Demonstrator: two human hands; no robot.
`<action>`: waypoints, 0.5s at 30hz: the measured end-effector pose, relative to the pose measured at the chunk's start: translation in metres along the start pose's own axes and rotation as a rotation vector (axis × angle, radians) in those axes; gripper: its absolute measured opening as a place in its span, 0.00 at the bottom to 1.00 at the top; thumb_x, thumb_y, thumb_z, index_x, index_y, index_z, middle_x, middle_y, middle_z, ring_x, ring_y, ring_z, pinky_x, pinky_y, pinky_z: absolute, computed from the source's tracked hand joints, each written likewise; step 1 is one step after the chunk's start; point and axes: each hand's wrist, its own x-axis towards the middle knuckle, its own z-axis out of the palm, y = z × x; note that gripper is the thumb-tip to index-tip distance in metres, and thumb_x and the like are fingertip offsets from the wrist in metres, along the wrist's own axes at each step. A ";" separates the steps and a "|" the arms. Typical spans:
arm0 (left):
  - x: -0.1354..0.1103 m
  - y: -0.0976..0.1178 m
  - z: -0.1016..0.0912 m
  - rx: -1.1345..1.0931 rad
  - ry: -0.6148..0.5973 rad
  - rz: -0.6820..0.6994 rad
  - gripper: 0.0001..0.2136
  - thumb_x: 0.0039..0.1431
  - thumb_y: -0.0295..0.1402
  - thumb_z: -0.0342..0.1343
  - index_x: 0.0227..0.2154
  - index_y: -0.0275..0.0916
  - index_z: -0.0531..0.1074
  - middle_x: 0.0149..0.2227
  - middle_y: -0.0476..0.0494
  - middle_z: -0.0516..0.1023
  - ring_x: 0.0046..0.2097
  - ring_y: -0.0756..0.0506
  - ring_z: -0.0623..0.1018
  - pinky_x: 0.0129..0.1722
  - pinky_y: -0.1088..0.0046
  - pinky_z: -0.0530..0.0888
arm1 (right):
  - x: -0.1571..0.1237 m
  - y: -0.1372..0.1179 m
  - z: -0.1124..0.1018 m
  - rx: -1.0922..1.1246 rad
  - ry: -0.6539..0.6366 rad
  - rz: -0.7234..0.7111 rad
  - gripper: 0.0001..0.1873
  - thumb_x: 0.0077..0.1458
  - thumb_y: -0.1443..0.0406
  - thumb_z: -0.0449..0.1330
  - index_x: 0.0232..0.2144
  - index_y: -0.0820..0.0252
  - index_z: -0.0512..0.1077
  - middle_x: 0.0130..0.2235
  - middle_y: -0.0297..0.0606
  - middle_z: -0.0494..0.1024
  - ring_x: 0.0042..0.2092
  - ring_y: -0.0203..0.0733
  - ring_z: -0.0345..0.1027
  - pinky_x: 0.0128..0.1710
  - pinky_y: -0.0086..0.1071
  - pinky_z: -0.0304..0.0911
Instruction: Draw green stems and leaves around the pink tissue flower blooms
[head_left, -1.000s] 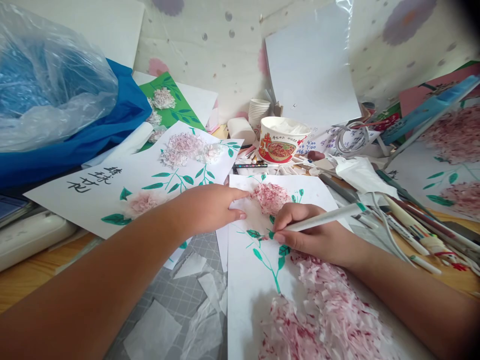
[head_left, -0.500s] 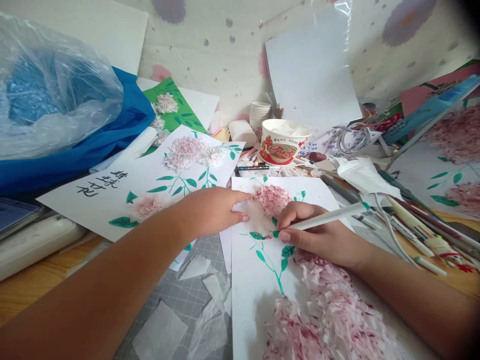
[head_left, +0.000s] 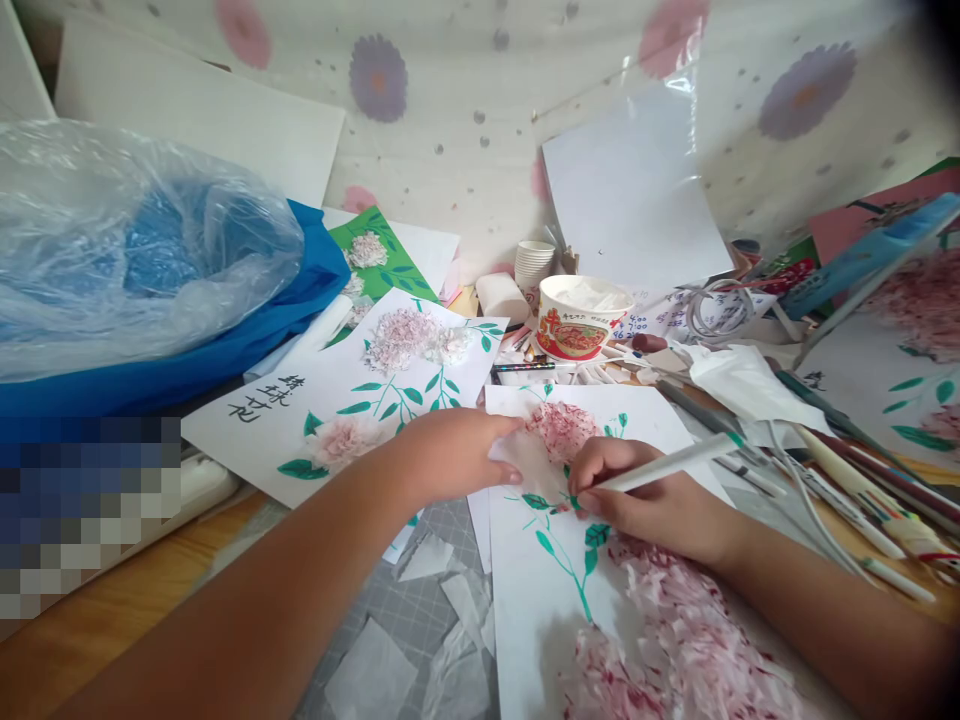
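Observation:
My right hand (head_left: 649, 495) grips a white marker (head_left: 667, 464) with a green end, its tip at the white paper (head_left: 525, 590) beside drawn green leaves. A thin piece of pale tissue paper (head_left: 534, 468) lies between the thumb and forefinger of my left hand (head_left: 461, 455), over the paper. Just beyond it is a pink tissue flower (head_left: 564, 432). Larger pink-and-white tissue flowers (head_left: 690, 630) cover the sheet's near part, partly below my right forearm. A green stem with leaves (head_left: 574, 575) runs between the flowers.
Another flower picture (head_left: 262, 440) with black writing lies left, on a grey cutting mat (head_left: 375, 600) with torn tissue pieces (head_left: 371, 672). Behind stand a noodle tub (head_left: 574, 340) and stacked paper cups (head_left: 534, 262). Pens (head_left: 855, 510) and a cable crowd the right; a plastic bag (head_left: 150, 250) fills the left.
My view has shifted, so everything sits lower and somewhat farther right in the picture. Both hands keep nearly the same places on the paper, the marker still in my right hand.

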 end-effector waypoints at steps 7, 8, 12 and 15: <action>0.001 -0.001 0.000 -0.017 0.020 0.002 0.25 0.44 0.44 0.52 0.49 0.54 0.58 0.44 0.49 0.71 0.42 0.41 0.70 0.33 0.71 0.64 | 0.000 -0.001 0.003 -0.093 -0.006 -0.021 0.03 0.43 0.69 0.55 0.21 0.61 0.62 0.22 0.34 0.66 0.24 0.33 0.58 0.21 0.26 0.54; 0.000 -0.001 0.001 -0.019 0.023 0.002 0.25 0.44 0.44 0.52 0.49 0.54 0.58 0.44 0.49 0.71 0.42 0.41 0.70 0.34 0.70 0.64 | 0.000 0.000 0.002 -0.090 -0.010 -0.014 0.04 0.43 0.68 0.55 0.21 0.61 0.62 0.22 0.33 0.66 0.24 0.33 0.57 0.21 0.26 0.54; 0.000 -0.001 0.000 -0.023 0.028 0.026 0.23 0.44 0.44 0.52 0.48 0.54 0.60 0.43 0.51 0.72 0.41 0.42 0.70 0.34 0.71 0.64 | 0.001 0.002 0.000 -0.092 -0.036 -0.015 0.04 0.45 0.67 0.55 0.22 0.61 0.62 0.22 0.33 0.65 0.24 0.33 0.56 0.22 0.26 0.54; 0.000 0.000 0.000 -0.016 0.018 0.000 0.25 0.45 0.45 0.51 0.49 0.54 0.59 0.41 0.50 0.72 0.40 0.42 0.70 0.30 0.73 0.64 | 0.001 0.003 0.000 -0.092 -0.052 -0.028 0.05 0.46 0.68 0.54 0.21 0.62 0.61 0.22 0.32 0.64 0.24 0.32 0.55 0.23 0.26 0.53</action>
